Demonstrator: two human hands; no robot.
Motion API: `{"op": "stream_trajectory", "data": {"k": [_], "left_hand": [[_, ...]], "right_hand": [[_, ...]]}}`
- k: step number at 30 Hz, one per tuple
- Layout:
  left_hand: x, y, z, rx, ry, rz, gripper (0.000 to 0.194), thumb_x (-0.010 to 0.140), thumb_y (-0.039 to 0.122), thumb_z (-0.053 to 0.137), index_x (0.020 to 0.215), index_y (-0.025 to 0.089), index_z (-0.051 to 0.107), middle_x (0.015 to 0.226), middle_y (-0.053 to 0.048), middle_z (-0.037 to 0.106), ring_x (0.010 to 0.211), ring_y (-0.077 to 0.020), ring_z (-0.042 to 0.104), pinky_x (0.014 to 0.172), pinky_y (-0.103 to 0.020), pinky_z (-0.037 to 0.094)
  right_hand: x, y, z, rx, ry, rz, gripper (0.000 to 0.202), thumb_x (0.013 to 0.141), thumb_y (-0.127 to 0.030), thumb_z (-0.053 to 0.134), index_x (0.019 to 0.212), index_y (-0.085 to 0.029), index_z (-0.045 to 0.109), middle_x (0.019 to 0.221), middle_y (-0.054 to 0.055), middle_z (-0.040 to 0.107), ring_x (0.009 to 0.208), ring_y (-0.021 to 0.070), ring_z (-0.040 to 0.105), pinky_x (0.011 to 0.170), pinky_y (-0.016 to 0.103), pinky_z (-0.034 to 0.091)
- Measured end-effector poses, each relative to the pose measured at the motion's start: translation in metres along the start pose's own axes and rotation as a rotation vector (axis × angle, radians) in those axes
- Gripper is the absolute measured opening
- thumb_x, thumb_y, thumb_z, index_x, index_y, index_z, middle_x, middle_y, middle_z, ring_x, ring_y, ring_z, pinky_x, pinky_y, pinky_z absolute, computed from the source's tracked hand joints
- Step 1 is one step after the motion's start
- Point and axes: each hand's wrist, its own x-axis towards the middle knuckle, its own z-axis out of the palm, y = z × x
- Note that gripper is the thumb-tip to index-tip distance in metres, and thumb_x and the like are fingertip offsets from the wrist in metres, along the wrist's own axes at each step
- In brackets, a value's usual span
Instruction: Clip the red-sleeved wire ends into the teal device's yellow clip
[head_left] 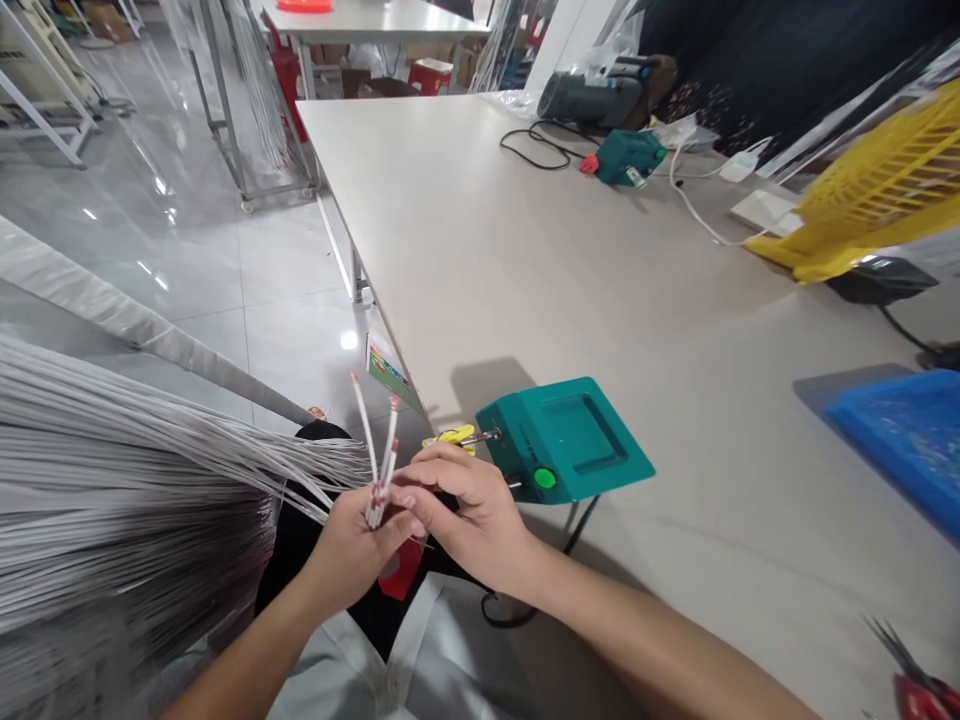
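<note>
My left hand (352, 550) is closed around a small bunch of white wires (381, 490) with reddish, copper-coloured ends that stick up above the fingers. My right hand (476, 510) meets it from the right, its thumb and fingers curled together beside the wires. What the right fingertips pinch, if anything, is hidden. Just beyond the right hand sits a teal machine (570, 440) with a green button (545, 478) and a recessed tray on top. A metal shaft juts from its left side, with a yellow piece (452, 437) at the table's edge.
Long white wires (135, 500) hang in a thick bundle over a padded rail (150, 330) at left. On the table (480, 220) are a second teal device (630, 157), a yellow fan (885, 180), a blue tray (907, 430) and red-handled scissors (926, 690).
</note>
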Motion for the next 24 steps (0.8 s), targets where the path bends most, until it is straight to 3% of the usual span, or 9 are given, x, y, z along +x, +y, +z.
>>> {"op": "stream_trajectory", "data": {"k": [3,8,10,13,16,19,22,24], "left_hand": [[-0.003,-0.003,0.006,0.029,-0.076,-0.011,0.020,0.076,0.032,0.060,0.067,0.014,0.061,0.065,-0.001,0.058,0.062,-0.0126,0.049,0.061,-0.024,0.041],[-0.004,-0.003,0.001,-0.046,-0.068,-0.011,0.039,0.077,0.049,0.053,0.061,0.014,0.062,0.047,0.003,0.047,0.042,-0.0084,0.039,0.045,-0.021,0.034],[-0.003,-0.004,-0.003,-0.112,-0.011,0.000,0.044,0.079,0.052,0.049,0.067,0.013,0.066,0.048,0.000,0.052,0.043,-0.0099,0.044,0.046,-0.022,0.037],[-0.001,-0.007,-0.007,-0.232,0.192,0.022,0.041,0.082,0.047,0.048,0.077,0.012,0.069,0.058,-0.004,0.060,0.053,-0.0122,0.053,0.057,-0.024,0.043],[-0.001,-0.007,-0.006,-0.285,0.360,0.059,0.036,0.084,0.043,0.049,0.086,0.013,0.070,0.058,-0.002,0.059,0.052,-0.0094,0.047,0.052,-0.020,0.040],[-0.004,-0.001,-0.001,-0.250,0.395,0.057,0.028,0.076,0.038,0.060,0.090,0.016,0.070,0.067,-0.001,0.062,0.045,-0.0058,0.038,0.040,-0.018,0.031],[-0.007,0.007,0.005,-0.167,0.404,0.094,0.018,0.065,0.031,0.071,0.076,0.016,0.072,0.081,-0.004,0.065,0.045,-0.0051,0.039,0.039,-0.019,0.031],[-0.007,0.010,0.007,-0.147,0.430,0.090,0.015,0.065,0.030,0.071,0.070,0.015,0.071,0.067,-0.002,0.063,0.042,-0.0054,0.038,0.037,-0.019,0.030]], "right_hand": [[-0.002,0.002,0.002,-0.042,0.008,0.035,0.014,0.080,-0.018,0.054,0.073,-0.018,0.065,0.066,0.002,0.059,0.062,0.0116,0.055,0.057,0.023,0.045],[-0.004,0.003,0.000,-0.069,0.102,0.066,0.015,0.079,-0.017,0.053,0.064,-0.018,0.056,0.062,0.001,0.055,0.061,0.0117,0.051,0.058,0.025,0.043],[-0.004,0.005,0.000,-0.068,0.117,0.062,0.016,0.080,-0.017,0.052,0.064,-0.018,0.053,0.063,0.000,0.054,0.062,0.0120,0.050,0.060,0.025,0.043],[-0.005,0.006,0.001,-0.082,0.095,0.035,0.015,0.080,-0.016,0.051,0.065,-0.019,0.051,0.064,0.000,0.053,0.062,0.0114,0.049,0.062,0.026,0.043],[-0.007,0.006,0.003,-0.125,0.023,0.002,0.013,0.081,-0.015,0.049,0.069,-0.019,0.052,0.066,0.000,0.052,0.062,0.0113,0.049,0.061,0.025,0.043],[-0.010,0.007,0.006,-0.196,-0.043,-0.037,0.013,0.082,-0.014,0.047,0.073,-0.018,0.055,0.068,0.002,0.053,0.065,0.0121,0.050,0.058,0.023,0.042],[-0.013,0.009,0.008,-0.283,-0.115,-0.071,0.014,0.082,-0.014,0.045,0.074,-0.017,0.057,0.070,0.003,0.054,0.064,0.0124,0.051,0.058,0.023,0.044],[-0.014,0.010,0.007,-0.319,-0.137,-0.079,0.015,0.082,-0.014,0.045,0.080,-0.017,0.059,0.074,0.004,0.056,0.066,0.0125,0.052,0.059,0.023,0.045]]}}
